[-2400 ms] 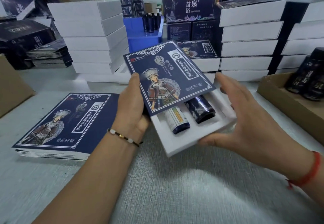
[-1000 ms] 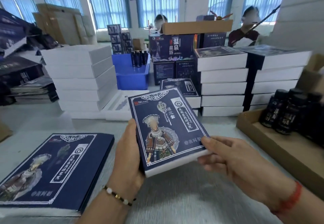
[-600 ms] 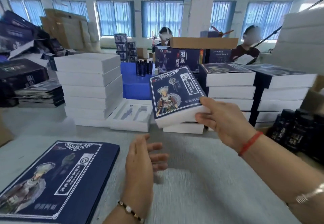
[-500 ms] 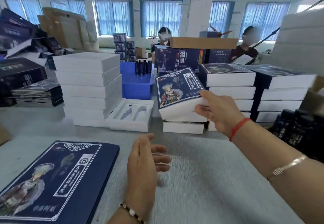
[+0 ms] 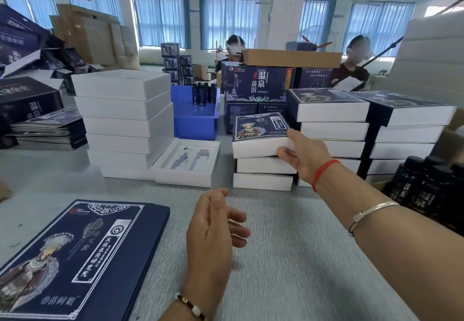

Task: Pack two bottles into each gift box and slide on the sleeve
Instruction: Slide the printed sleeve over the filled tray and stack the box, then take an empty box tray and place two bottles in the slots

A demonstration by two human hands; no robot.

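A sleeved gift box (image 5: 258, 134), navy on top with a white end, lies on top of a short stack of two sleeved boxes (image 5: 263, 173). My right hand (image 5: 305, 156) grips its right corner, thumb on top and fingers underneath. Over the grey table my left hand (image 5: 213, 235) hovers with relaxed fingers, holding nothing. A pile of flat navy sleeves (image 5: 75, 258) sits at the near left. An open white box (image 5: 185, 165) with an empty moulded insert rests beside the tall stack of white boxes (image 5: 123, 119). Dark bottles (image 5: 426, 187) stand in a cardboard tray at the right.
Taller stacks of sleeved boxes (image 5: 331, 124) rise behind my right hand. A blue bin (image 5: 195, 119) carries several dark bottles. Large navy cartons (image 5: 258, 84) and a brown cardboard lid stand further back, with two people seated behind them. More flat sleeves (image 5: 50, 129) lie at far left.
The sleeve went fully over the packed box. My left hand let go and stayed low, while my right hand carried the box forward and set it on the short stack.
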